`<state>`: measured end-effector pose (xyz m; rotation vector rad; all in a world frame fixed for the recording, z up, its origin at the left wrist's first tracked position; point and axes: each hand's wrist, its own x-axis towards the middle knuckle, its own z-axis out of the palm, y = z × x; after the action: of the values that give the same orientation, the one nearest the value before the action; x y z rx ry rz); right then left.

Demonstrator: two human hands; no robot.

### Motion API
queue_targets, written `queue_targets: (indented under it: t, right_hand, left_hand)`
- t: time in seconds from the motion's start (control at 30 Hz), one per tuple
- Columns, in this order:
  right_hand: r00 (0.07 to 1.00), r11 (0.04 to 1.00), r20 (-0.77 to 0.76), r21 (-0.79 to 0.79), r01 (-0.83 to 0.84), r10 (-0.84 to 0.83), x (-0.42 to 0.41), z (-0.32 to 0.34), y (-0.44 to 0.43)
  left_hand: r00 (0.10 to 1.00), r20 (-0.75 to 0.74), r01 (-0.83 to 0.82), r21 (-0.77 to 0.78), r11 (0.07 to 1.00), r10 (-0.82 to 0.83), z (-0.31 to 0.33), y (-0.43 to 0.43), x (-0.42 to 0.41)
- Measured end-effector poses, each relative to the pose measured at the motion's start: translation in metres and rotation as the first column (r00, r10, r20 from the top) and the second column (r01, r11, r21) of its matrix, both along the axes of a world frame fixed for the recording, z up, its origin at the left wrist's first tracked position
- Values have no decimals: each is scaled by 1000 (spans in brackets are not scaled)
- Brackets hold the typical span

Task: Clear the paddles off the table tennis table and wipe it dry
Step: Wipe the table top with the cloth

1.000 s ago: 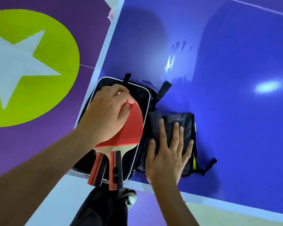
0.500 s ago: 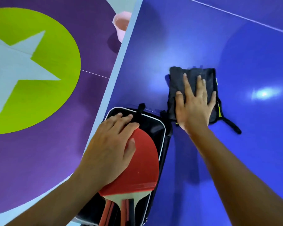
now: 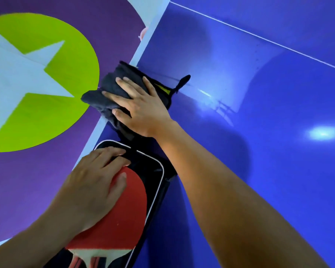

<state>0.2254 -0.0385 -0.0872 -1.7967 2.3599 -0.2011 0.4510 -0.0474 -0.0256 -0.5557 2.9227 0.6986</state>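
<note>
The right hand (image 3: 143, 107) lay flat on a dark grey cloth (image 3: 112, 80). Its fingers were spread and almost straight, pressing the cloth down at the left edge of the blue table (image 3: 240, 171). One part of the cloth hung over this edge. Nearer to the person, the left hand (image 3: 89, 188) rested with straight fingers on a red paddle (image 3: 130, 215) and gripped nothing. The paddle lay inside an open black case (image 3: 147, 165) with white piping, on the table beside the same edge.
</note>
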Motion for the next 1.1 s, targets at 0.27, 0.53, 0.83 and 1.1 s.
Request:
queue_targets:
  t: [0.27, 0.53, 0.83, 1.1]
  right_hand:
    - [979, 976, 13, -79, 202, -202, -45, 4, 163]
    - [782, 781, -1, -27, 624, -624, -101, 7, 290]
    - [796, 795, -14, -42, 605, -605, -96, 1, 206]
    - [926, 924, -50, -105, 367, -373, -71, -4, 22]
  left_hand:
    - [982, -94, -162, 13, 987, 162, 9, 7, -61]
    - [986, 103, -120, -101, 988, 131, 4, -25, -108]
    - [991, 75, -115, 8, 993, 114, -19, -40, -99]
    - [996, 38, -86, -6, 996, 86, -23, -45, -94]
